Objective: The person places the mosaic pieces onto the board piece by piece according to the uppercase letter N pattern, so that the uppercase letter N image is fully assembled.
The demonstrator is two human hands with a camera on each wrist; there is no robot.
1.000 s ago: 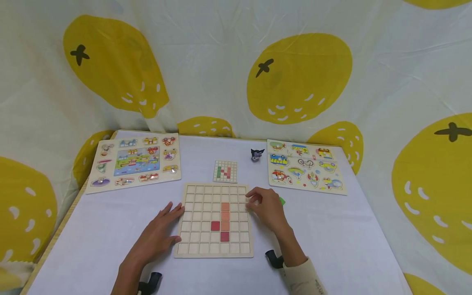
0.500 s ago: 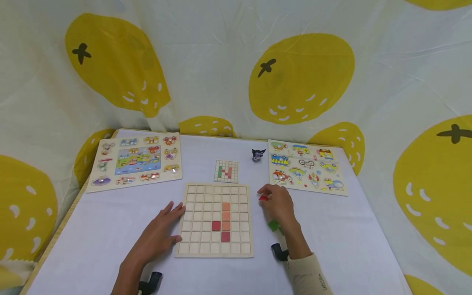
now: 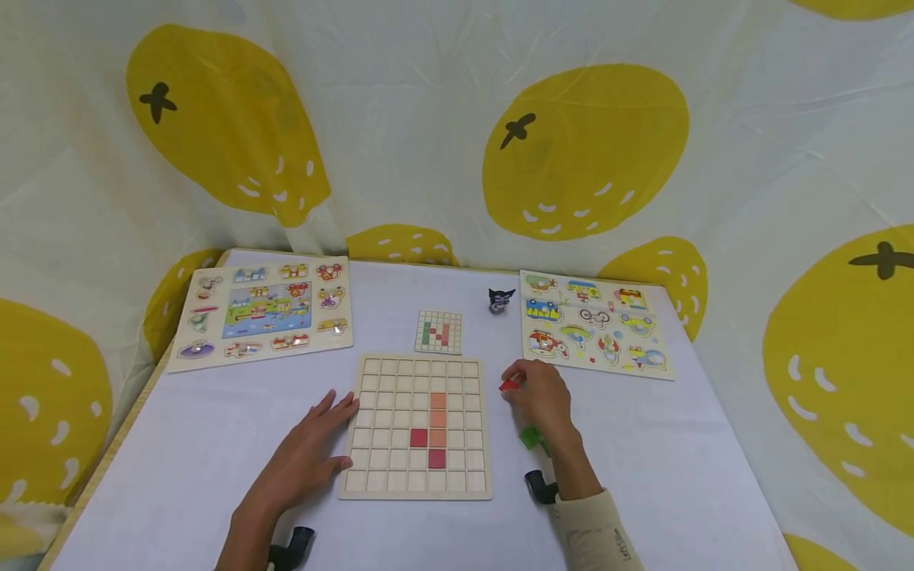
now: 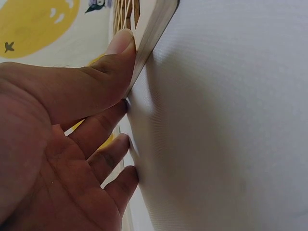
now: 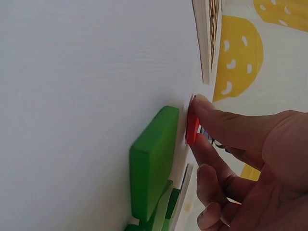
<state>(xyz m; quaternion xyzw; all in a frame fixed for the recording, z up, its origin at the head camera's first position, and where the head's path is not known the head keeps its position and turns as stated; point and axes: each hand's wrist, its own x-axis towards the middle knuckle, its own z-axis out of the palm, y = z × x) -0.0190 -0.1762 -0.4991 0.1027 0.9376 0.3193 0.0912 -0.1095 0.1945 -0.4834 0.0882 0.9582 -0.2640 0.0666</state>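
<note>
The square wooden grid board (image 3: 378, 457) lies flat in the middle of the table, with three orange tiles (image 3: 437, 418) and two dark red tiles (image 3: 418, 438) in its cells. My left hand (image 3: 305, 452) rests at the board's left side, its fingers spread; in the left wrist view the thumb (image 4: 120, 43) touches the board's edge. To the right of the board, my right hand (image 3: 544, 403) pinches a red tile (image 5: 192, 120) between thumb and index finger, at the white tablecloth. Several green tiles (image 5: 156, 159) lie close by, partly hidden by the right forearm in the head view.
Behind the board lies a small pattern card (image 3: 439, 331) with green and red squares. A small black-eared figurine (image 3: 499, 300) stands to its right. One picture puzzle board (image 3: 267, 313) lies at the back left, another (image 3: 596, 325) at the back right.
My right hand has moved from the board's right edge out to the right, where it now pinches the red tile. The left hand and the board stay in place.
</note>
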